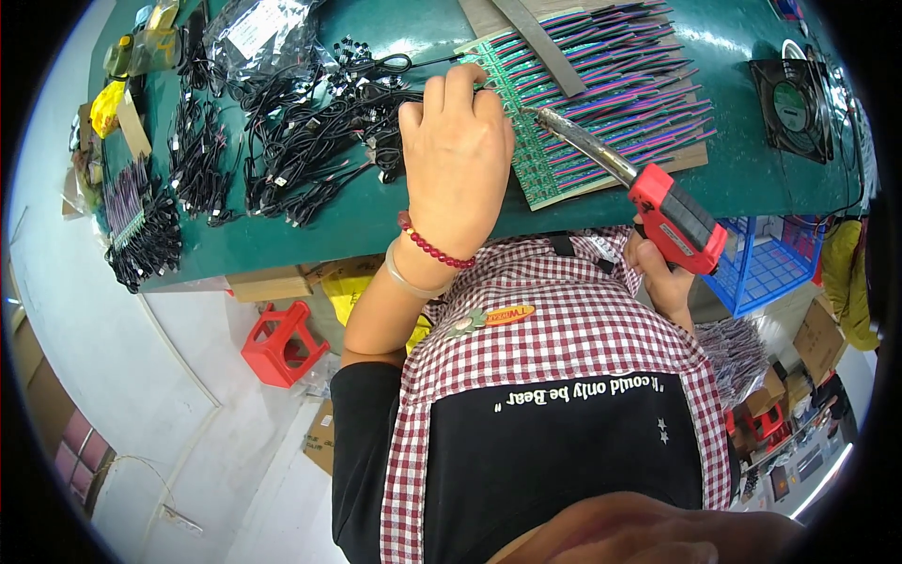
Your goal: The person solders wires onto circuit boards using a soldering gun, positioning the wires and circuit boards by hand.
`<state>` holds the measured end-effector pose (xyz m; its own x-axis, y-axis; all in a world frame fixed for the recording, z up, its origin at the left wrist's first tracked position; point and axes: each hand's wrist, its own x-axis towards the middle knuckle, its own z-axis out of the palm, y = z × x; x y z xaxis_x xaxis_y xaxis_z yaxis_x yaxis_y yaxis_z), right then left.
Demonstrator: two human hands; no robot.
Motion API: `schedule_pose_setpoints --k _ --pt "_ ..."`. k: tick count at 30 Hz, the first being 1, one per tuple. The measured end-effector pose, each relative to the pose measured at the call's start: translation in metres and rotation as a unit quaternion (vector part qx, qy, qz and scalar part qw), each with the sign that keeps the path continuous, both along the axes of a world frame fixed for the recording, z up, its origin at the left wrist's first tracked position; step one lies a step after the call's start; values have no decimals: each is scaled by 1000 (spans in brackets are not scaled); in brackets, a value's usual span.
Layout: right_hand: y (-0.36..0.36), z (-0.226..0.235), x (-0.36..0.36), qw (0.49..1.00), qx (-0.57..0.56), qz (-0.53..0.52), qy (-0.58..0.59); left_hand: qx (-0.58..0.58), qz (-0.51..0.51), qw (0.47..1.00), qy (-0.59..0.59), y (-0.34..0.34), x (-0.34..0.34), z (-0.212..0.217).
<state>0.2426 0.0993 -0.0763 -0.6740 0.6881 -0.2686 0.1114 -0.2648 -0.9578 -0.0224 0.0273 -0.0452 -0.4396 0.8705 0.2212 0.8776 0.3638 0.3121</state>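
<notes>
Soldering green strip (526, 141): right hand (662, 273) grips iron (648, 193).

Head-worn fisheye, steeply down, close

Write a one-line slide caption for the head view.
Left hand steadies a green circuit strip panel while the right hand holds a red soldering gun to it, black cables alongside.
</notes>
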Motion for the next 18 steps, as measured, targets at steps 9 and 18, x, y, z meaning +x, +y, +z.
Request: schedule_pose_setpoints --k 9,18 --pt "-1 2 0 1000 -9 -11 25 -28 29 996 80 0 9 4" --pt "-1 2 3 1000 -16 -1 12 6 32 999 11 -5 11 -2"
